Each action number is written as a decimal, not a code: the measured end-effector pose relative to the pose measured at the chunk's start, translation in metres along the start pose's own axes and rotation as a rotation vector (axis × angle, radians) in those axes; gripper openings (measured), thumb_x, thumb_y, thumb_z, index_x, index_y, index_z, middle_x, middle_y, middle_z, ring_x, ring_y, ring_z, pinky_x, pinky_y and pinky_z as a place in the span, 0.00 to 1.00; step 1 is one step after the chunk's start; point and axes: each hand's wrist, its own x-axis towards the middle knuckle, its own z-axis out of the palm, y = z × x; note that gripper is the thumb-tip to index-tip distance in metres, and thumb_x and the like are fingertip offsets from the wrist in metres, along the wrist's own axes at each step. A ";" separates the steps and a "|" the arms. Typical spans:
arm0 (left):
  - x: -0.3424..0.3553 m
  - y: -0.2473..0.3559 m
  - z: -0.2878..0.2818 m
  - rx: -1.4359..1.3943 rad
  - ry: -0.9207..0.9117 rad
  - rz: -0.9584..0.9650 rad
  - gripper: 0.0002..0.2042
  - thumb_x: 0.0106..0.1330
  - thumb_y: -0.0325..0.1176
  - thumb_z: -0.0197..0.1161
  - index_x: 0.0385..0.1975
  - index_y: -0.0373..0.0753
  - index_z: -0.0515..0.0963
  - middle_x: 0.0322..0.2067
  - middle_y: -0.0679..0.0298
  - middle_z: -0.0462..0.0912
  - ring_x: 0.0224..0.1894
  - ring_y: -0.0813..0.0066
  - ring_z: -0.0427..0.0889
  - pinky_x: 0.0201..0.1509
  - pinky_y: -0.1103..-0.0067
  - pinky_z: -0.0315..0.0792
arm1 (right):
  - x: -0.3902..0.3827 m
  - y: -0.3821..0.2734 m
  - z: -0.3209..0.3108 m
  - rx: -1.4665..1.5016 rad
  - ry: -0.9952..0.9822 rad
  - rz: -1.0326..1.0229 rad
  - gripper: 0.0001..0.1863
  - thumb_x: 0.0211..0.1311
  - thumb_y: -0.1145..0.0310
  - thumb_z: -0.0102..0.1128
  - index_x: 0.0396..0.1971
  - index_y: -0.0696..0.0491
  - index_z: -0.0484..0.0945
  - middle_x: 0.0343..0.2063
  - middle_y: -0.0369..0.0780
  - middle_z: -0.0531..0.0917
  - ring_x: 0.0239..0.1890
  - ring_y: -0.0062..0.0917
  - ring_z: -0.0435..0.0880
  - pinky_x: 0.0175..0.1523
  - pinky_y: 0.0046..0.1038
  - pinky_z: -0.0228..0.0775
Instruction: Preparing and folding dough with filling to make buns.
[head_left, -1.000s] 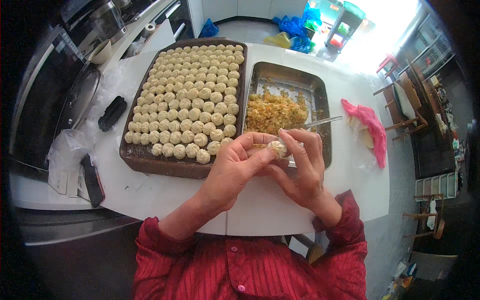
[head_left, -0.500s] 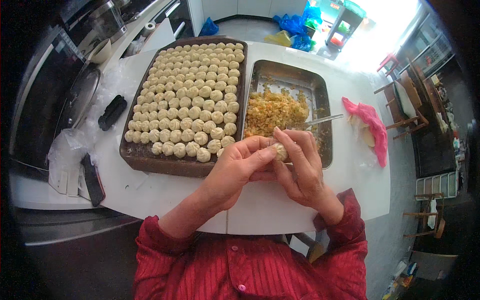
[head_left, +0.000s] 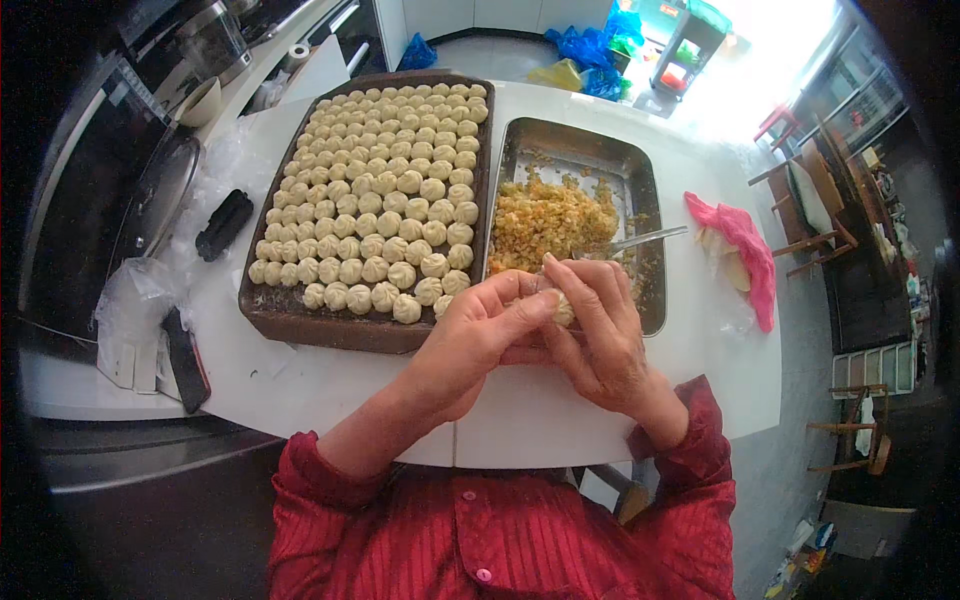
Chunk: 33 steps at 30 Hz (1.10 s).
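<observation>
A small pleated dumpling (head_left: 563, 311) of pale dough sits between my two hands, partly hidden by the fingers. My left hand (head_left: 487, 325) closes on it with the thumb across its top. My right hand (head_left: 604, 325) curls around its other side, fingertips together. Both hands are over the near edge of a metal tray (head_left: 655, 215) with a heap of chopped orange and green filling (head_left: 550, 220). A metal utensil handle (head_left: 655, 238) sticks out of the filling. Left of it, a dark tray (head_left: 300, 331) bears rows of pleated dumplings (head_left: 375, 220).
A pink cloth (head_left: 738, 240) lies at the table's right edge. On the left are a black object (head_left: 225, 225), crumpled clear plastic (head_left: 140, 295) and a dark phone-like slab (head_left: 186, 365). Blue bags (head_left: 590, 55) lie on the floor beyond; wooden chairs (head_left: 810, 215) stand right.
My left thumb has shifted slightly right over the dumpling, covering more of it. Both hands otherwise stay in nearly the same place.
</observation>
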 end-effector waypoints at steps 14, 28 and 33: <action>0.000 -0.005 0.000 0.072 0.053 0.074 0.13 0.72 0.32 0.58 0.51 0.34 0.72 0.42 0.63 0.82 0.43 0.79 0.83 0.48 0.79 0.80 | 0.001 0.001 0.001 -0.008 0.051 -0.018 0.28 0.53 0.70 0.67 0.56 0.60 0.73 0.45 0.47 0.76 0.45 0.42 0.75 0.51 0.41 0.66; 0.000 0.001 0.001 0.011 0.019 0.079 0.12 0.72 0.30 0.59 0.50 0.33 0.72 0.45 0.61 0.81 0.46 0.75 0.82 0.53 0.76 0.80 | 0.002 -0.003 -0.010 0.304 0.045 0.143 0.23 0.57 0.75 0.64 0.54 0.59 0.75 0.45 0.48 0.77 0.46 0.40 0.78 0.50 0.36 0.72; 0.001 -0.001 0.001 0.031 0.028 0.081 0.12 0.71 0.29 0.59 0.50 0.33 0.71 0.45 0.60 0.81 0.47 0.73 0.82 0.54 0.74 0.80 | 0.002 -0.007 -0.010 0.332 0.096 0.191 0.20 0.57 0.78 0.64 0.51 0.58 0.76 0.45 0.47 0.78 0.47 0.38 0.80 0.51 0.35 0.73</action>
